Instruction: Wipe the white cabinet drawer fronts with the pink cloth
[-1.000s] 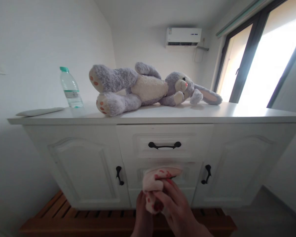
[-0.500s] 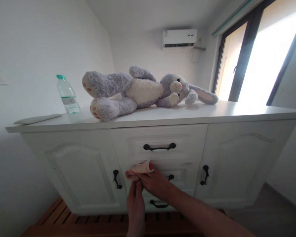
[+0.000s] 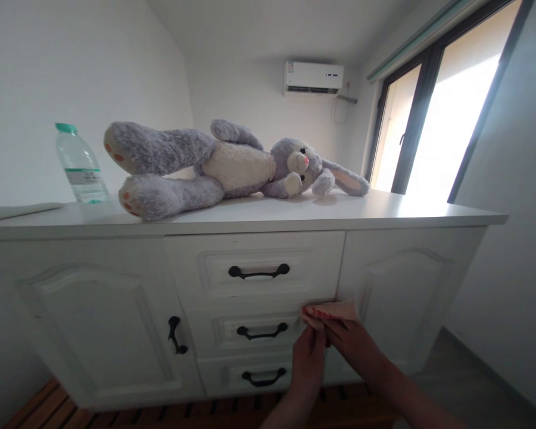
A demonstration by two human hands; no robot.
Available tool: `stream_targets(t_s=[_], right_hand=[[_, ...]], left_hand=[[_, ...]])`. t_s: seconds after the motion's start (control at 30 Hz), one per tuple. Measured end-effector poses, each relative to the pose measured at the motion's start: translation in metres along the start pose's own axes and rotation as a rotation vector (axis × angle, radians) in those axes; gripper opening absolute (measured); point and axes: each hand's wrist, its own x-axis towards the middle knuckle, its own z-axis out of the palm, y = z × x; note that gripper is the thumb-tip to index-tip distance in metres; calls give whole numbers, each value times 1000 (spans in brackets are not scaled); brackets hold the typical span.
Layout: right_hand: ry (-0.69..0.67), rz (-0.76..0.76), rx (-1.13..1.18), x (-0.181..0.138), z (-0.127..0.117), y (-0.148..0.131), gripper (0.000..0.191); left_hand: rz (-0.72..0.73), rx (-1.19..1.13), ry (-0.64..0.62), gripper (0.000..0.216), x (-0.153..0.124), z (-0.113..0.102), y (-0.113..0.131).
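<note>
While both hands are pinching it at the lower middle of the head view, the small pink cloth [image 3: 333, 311] is sitting pressed against the white cabinet [image 3: 397, 280], right at the seam where the top drawer [image 3: 254, 268] meets the right-hand door. The right hand [image 3: 355, 342] is gripping the cloth from underneath with its fingers closed over the folded edge, and the left hand [image 3: 308, 357] is coming up beside it, its fingertips closing on the same lower edge, so both grips are narrow and holding fabric. Red patches are showing along the near edge of the cloth; whether they are print or stain I cannot tell. Judging by how it is folding and drooping between the fingers, the cloth is handling as something very light, soft and limp, with no stiffness of its own, neither fragile nor slippery; it is likely best held bunched or by a doubled edge, as now, since a single loose corner would be flopping free. Outward from the hands, two lower drawers with black handles [image 3: 262, 331] are lying just to the left. Up on the tabletop [image 3: 384, 211], well apart from the hands, a grey plush rabbit [image 3: 223, 164] is lying on its side, and a water bottle [image 3: 78, 164] is standing upright near its feet. An air conditioner [image 3: 312, 78] is hanging on the far wall beside a bright window [image 3: 455, 119].
</note>
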Motion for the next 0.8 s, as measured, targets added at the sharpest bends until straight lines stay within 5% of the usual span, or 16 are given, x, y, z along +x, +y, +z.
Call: stream_targets(t_s=[0.2, 0.3, 0.67, 0.8], right_hand=[[-89, 45, 84, -14, 47, -53, 62], [-74, 74, 135, -8, 72, -79, 55], [-139, -21, 432, 122, 115, -196, 63], [-92, 7, 465, 165, 115, -222, 60]], left_hand=[[-103, -50, -51, 36, -8, -15, -90], [-121, -67, -25, 37, -12, -38, -112], [-213, 140, 316, 49, -38, -205, -95], [-213, 188, 441, 46, -43, -242, -75]])
